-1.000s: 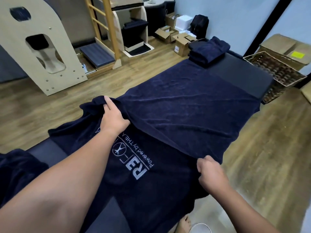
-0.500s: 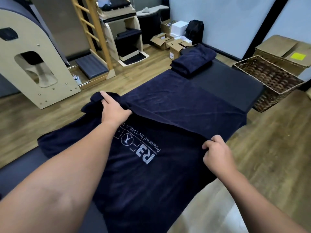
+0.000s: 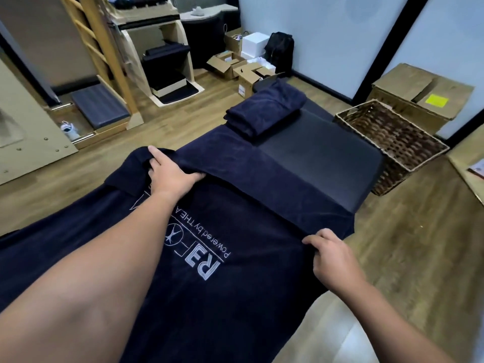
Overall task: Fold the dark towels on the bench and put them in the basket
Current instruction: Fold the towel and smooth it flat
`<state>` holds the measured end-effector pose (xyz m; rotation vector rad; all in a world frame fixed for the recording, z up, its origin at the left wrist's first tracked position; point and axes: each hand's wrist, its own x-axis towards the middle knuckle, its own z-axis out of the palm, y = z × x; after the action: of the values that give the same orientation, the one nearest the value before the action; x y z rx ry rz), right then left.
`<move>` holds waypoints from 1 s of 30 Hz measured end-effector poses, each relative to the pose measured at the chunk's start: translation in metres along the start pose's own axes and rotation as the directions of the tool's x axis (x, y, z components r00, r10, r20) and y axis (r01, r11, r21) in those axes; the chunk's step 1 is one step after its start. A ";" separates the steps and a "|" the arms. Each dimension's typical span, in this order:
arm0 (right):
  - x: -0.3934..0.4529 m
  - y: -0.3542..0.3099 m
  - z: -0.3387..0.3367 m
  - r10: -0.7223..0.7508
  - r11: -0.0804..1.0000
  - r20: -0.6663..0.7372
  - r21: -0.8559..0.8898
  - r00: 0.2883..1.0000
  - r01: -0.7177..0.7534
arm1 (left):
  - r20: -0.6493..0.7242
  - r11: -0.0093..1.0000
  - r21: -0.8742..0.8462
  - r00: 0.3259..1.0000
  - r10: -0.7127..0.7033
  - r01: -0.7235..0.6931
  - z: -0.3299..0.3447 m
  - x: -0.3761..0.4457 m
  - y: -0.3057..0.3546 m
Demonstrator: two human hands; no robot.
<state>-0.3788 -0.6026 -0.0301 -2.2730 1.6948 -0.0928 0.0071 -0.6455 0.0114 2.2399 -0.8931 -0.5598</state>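
I'm looking down at the navy towel [image 3: 235, 297] lying spread over the black padded bench [image 3: 322, 158], its white printed logo [image 3: 193, 244] facing up and a folded-over band running across the far end. My left hand [image 3: 170, 176] is gripping the folded edge on the left side, fingers curled into the cloth. My right hand [image 3: 330, 255] is pinching the same edge on the right side of the bench, thumb and fingers closed on the fabric. A folded dark towel [image 3: 267, 111] is sitting further along the bench, at its far end. The wicker basket [image 3: 392, 142] is standing on the wooden floor [image 3: 419, 244] just beside the bench's right side, with a cardboard box [image 3: 419, 93] behind it.
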 end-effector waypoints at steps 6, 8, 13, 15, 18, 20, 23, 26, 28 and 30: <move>0.045 0.045 -0.017 -0.088 0.995 0.009 0.037 0.996 0.087 | 0.011 0.996 0.051 0.997 -0.071 0.070 0.052 0.035 0.045; 0.058 0.060 -0.023 -0.082 0.995 -0.001 0.054 0.997 0.082 | 0.022 0.995 0.086 0.999 -0.047 0.045 0.065 0.042 0.060; 0.090 0.099 -0.034 -0.120 0.989 0.041 0.096 0.992 0.116 | 0.027 0.985 0.168 0.999 -0.030 0.025 0.095 0.056 0.097; 0.105 0.114 -0.033 -0.131 0.985 0.063 0.118 0.989 0.123 | 0.029 0.980 0.197 0.999 -0.028 0.021 0.108 0.061 0.107; 0.129 0.139 -0.030 -0.170 0.978 0.104 0.144 0.980 0.154 | 0.020 0.969 0.243 0.999 -0.044 0.038 0.131 0.072 0.120; 0.137 0.150 -0.028 -0.191 0.973 0.139 0.161 0.972 0.168 | 0.032 0.965 0.258 0.998 -0.063 0.052 0.144 0.077 0.128; 0.151 0.167 -0.022 -0.190 0.972 0.185 0.173 0.964 0.159 | 0.034 0.958 0.277 0.996 -0.082 0.069 0.169 0.090 0.136; 0.167 0.176 -0.021 -0.128 0.983 0.194 0.154 0.973 0.098 | 0.025 0.957 0.286 0.998 -0.051 0.041 0.190 0.097 0.135; 0.174 0.178 -0.021 -0.102 0.989 0.226 0.127 0.969 0.075 | 0.094 0.968 0.252 0.996 -0.007 -0.018 0.200 0.101 0.132; 0.179 0.176 -0.020 -0.088 0.994 0.214 0.078 0.973 0.073 | 0.274 0.966 0.241 0.961 0.027 -0.096 0.204 0.101 0.123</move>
<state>-0.4926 -0.8215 -0.0836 -2.2105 1.4667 0.0751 -0.0989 -0.8711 -0.0585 2.3878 -1.2284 -0.7716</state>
